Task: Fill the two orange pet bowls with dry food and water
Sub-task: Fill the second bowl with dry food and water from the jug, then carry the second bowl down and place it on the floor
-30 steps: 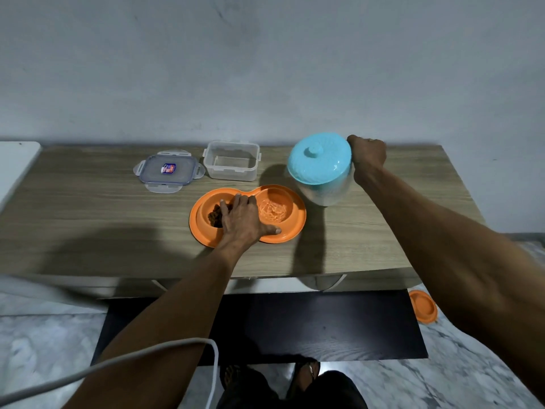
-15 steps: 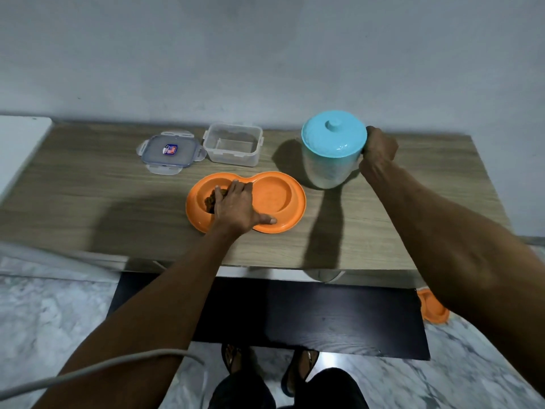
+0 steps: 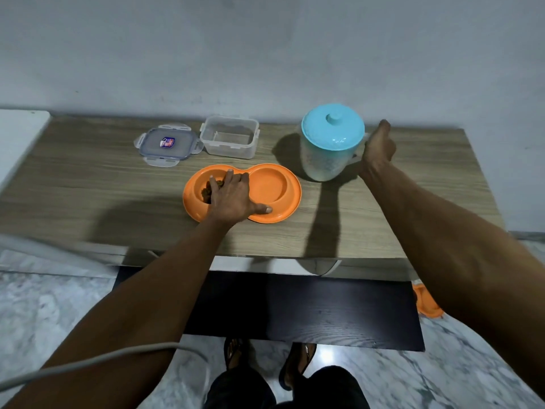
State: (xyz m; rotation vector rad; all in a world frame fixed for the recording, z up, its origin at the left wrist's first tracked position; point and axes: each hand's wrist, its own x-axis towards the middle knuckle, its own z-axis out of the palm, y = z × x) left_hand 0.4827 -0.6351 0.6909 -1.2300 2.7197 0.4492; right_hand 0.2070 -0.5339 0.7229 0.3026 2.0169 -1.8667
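**Left hand pinning double bowl, right hand off jug**

Orange double bowl (image 3: 267, 192) is sitting mid-table (image 3: 88, 196), just in front of the clear container (image 3: 229, 140). Left hand (image 3: 233, 196) is lying flat across the bowl's middle, fingers spread and reaching over the left well, thumb on the front rim, gripping nothing. Dry food (image 3: 206, 193) is showing under the fingertips. Right hand (image 3: 378, 149) is sitting just beside the blue-lidded jug (image 3: 330, 149), fingers loosely opened; contact with the handle is unclear. Right well is looking bare.
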